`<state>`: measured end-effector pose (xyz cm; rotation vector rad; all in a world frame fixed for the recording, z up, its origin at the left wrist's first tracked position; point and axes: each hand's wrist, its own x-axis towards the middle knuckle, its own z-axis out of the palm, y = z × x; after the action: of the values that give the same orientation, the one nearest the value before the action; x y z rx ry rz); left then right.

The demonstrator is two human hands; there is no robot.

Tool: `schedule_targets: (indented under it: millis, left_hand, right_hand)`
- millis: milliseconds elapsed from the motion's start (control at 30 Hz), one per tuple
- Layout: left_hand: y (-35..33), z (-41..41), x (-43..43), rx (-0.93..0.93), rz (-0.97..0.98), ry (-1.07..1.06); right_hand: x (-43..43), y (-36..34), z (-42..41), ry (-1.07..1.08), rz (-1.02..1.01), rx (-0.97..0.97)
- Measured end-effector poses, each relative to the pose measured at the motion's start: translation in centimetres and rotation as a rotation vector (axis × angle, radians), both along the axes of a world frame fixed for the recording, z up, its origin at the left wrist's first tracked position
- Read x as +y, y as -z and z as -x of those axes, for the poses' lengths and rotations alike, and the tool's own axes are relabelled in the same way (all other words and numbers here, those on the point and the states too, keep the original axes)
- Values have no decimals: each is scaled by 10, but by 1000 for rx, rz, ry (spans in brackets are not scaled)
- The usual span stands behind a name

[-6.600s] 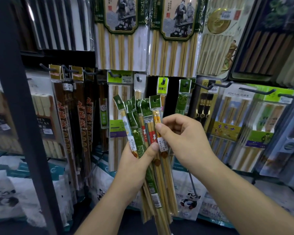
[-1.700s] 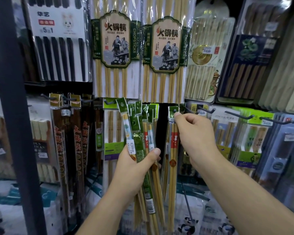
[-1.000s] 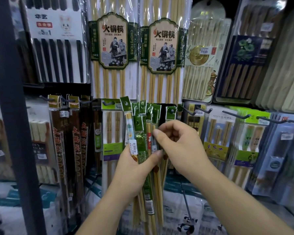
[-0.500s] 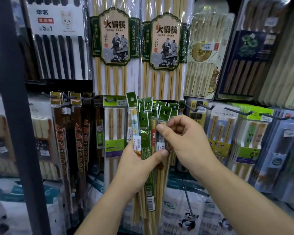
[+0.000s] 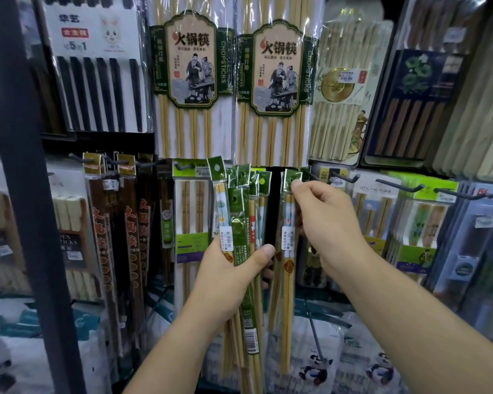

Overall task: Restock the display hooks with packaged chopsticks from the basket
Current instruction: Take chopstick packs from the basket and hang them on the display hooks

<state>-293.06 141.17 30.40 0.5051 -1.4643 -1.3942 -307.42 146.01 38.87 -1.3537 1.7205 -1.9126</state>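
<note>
- The left hand (image 5: pixel 228 274) is gripping a bundle (image 5: pixel 241 223) of narrow green-topped chopstick packs. The thumb is lying across the front and the grip is clamped round the bundle's middle.
- The bundle's headers are fanning out above the fist, and its lower ends are hanging past the wrist.
- The right hand (image 5: pixel 325 223) is pinching the green header of a single pack (image 5: pixel 288 251) between thumb and forefinger, so this grip is closed on the header.
- The single pack is hanging straight down, just right of the bundle and apart from it.
- Its header is sitting right by a dark hook (image 5: pixel 315 176) on the lower row. The fingers are covering the hole, so I cannot tell whether it is threaded on.
- Tall packs (image 5: pixel 194 81) with figure labels are hanging on the upper row, directly above both hands.
- A black set (image 5: pixel 97 86) is hanging at upper left, beside a dark post (image 5: pixel 20 166).
- Brown packs (image 5: pixel 117 223) are hanging from hooks at lower left.
- A white pack (image 5: pixel 190 217) with a green label is hanging just left of the bundle.
- Panda bags (image 5: pixel 313 371) are lying below the hooks.
</note>
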Motion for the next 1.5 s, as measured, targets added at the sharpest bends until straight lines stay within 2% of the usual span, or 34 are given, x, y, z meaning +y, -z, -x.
schedule_targets:
  millis: [400,833,1400,1500]
  left_hand:
    - [2,1,-1,0,30,-1]
    - [5,1,-5,35,43,27]
    - [5,1,-4,28,29,19]
    - [7,2,-5,-35,73,-21]
  right_hand:
    - [-8,4,5,135,61,57]
    - [-6,6,1,160,132,125]
    - [-5,21,3,201,62,120]
    - [3,30,0,204,59,121]
